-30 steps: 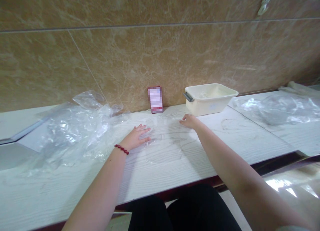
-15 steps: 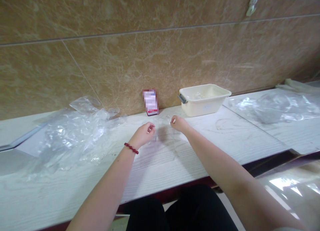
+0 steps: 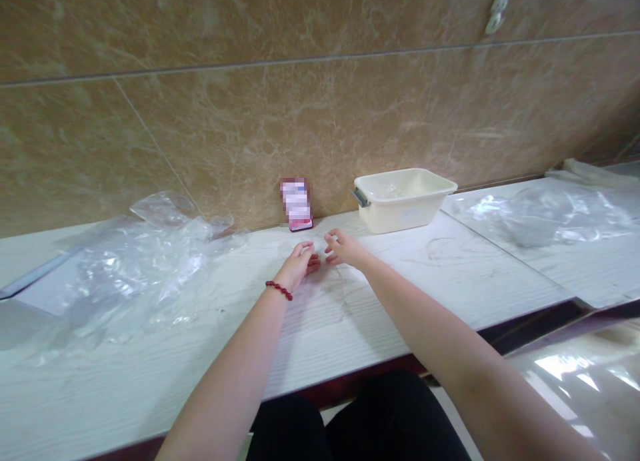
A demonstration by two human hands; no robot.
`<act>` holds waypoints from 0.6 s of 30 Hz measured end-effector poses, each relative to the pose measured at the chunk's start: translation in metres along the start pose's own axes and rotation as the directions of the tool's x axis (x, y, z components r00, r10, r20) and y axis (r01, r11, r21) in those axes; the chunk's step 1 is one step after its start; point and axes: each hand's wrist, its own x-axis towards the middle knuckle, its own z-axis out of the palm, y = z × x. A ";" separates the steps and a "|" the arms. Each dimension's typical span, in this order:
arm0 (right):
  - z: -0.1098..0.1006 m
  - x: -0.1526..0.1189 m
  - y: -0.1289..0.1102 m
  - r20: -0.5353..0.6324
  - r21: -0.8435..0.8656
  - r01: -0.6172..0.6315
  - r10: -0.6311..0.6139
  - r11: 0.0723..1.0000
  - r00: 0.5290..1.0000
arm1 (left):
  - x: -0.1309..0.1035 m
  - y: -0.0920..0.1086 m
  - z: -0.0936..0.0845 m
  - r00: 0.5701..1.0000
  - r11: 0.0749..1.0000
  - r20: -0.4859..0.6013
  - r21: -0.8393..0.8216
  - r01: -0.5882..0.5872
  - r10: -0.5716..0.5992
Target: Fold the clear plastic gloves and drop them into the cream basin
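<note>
My left hand (image 3: 301,261), with a red bead bracelet (image 3: 279,289) at the wrist, hovers over the middle of the white bench top. Its fingers are curved and apart, with no thing visible in them. Just right of it, almost fingertip to fingertip, is my right hand (image 3: 343,248). That hand is open too, its fingers spread and pointing left. Behind both hands a phone-like slab (image 3: 297,204) with a blurred front leans against the wall. Close behind my right hand sits a cream plastic tub (image 3: 400,211) with a grey handle; something clear lies inside it.
Crumpled clear plastic bags (image 3: 145,268) are heaped on the left, partly over a pale flat box or sheet (image 3: 55,281). More clear plastic (image 3: 555,211) lies on the right. A brown marbled wall (image 3: 225,128) backs the bench (image 3: 350,334), whose front edge is above my knees.
My left hand has moved right and my right hand slightly left, so they are closer together. Both sets of fingers have spread. The clear film seen by my left hand no longer shows.
</note>
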 end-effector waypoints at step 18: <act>-0.002 -0.008 0.007 0.228 -0.378 0.372 -0.304 0.848 0.925 | -0.003 0.013 -0.028 0.862 0.099 0.154 0.968 -0.228 0.483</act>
